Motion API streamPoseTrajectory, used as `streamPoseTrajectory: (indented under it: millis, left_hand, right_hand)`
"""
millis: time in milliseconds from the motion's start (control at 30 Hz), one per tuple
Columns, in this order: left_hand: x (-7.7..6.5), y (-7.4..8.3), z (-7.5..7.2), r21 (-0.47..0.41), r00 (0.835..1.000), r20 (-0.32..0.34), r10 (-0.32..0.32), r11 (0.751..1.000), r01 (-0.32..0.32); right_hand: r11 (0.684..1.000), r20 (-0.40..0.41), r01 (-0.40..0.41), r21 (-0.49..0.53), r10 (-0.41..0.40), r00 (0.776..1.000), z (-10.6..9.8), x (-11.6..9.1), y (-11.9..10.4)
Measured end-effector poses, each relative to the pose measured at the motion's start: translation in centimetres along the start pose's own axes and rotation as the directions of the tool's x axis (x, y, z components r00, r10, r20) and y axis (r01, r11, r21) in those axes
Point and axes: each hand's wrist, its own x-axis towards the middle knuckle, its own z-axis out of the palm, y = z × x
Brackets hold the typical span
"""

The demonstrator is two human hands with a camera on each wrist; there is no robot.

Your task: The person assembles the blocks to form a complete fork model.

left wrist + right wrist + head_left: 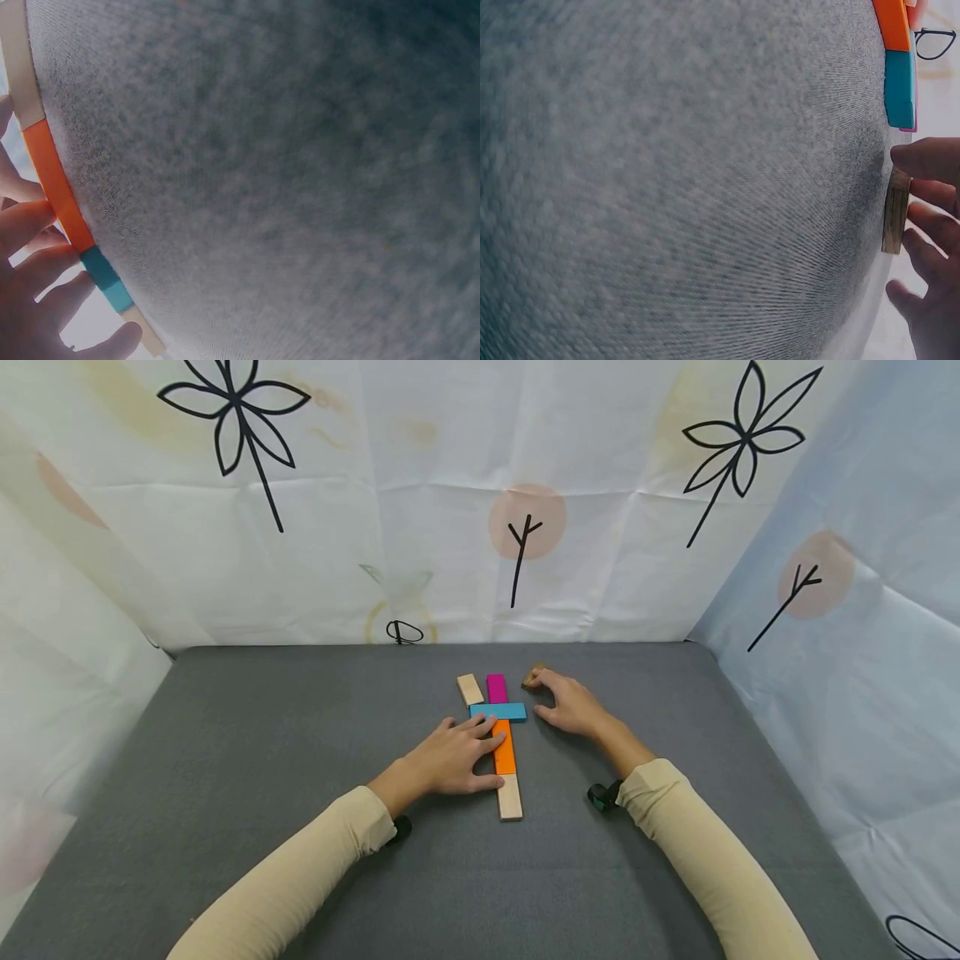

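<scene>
In the head view, my left hand [452, 757] lies with spread fingers over a row of flat blocks. Fingertips reach the blue block [513, 712] and the orange block [505, 758], and the thumb touches the plain wood block [510, 802] nearest me. Beyond the blue block, which lies crosswise, sit a magenta block [497, 687] and a second plain wood block [469, 688] set at a slant. My right hand [573, 703] touches a brown wooden block [895, 214] with its fingertips, right of the magenta one; its thumb stands apart from that block in the head view.
The grey cloth-covered table [300, 718] ends at a white patterned sheet [435, 527] at the back. Another sheet [847, 635] hangs along the right side. A dark wrist device [602, 796] shows under my right cuff.
</scene>
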Motion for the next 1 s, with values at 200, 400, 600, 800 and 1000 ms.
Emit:
streamPoseTrajectory:
  millis: [200, 400, 600, 800, 1000]
  left_hand:
    - [0.0, 0.0, 0.0, -0.003, 1.0, -0.001, 0.0, 1.0, 0.0]
    - [0.1, 0.0, 0.2, -0.003, 1.0, 0.003, -0.006, 1.0, 0.006]
    - [0.1, 0.1, 0.1, -0.006, 1.0, 0.002, -0.001, 1.0, 0.001]
    - [-0.1, 0.1, -0.1, 0.006, 1.0, 0.004, -0.005, 1.0, 0.005]
    - [0.0, 0.1, 0.0, -0.007, 1.0, -0.001, 0.004, 1.0, -0.004]
  right_hand:
    - [0.999, 0.05, 0.036, -0.005, -0.036, 0.998, -0.1, 0.1, 0.0]
    - [0.998, 0.059, 0.068, 0.014, -0.069, 0.996, -0.2, 0.0, -0.2]
    - [0.998, 0.062, 0.061, -0.028, -0.06, 0.996, -0.1, -0.1, -0.4]
    - [0.998, 0.102, 0.058, -0.025, -0.055, 0.993, -0.3, 0.0, -0.9]
    - [0.996, 0.105, 0.086, -0.026, -0.083, 0.991, -0.3, -0.2, -1.0]
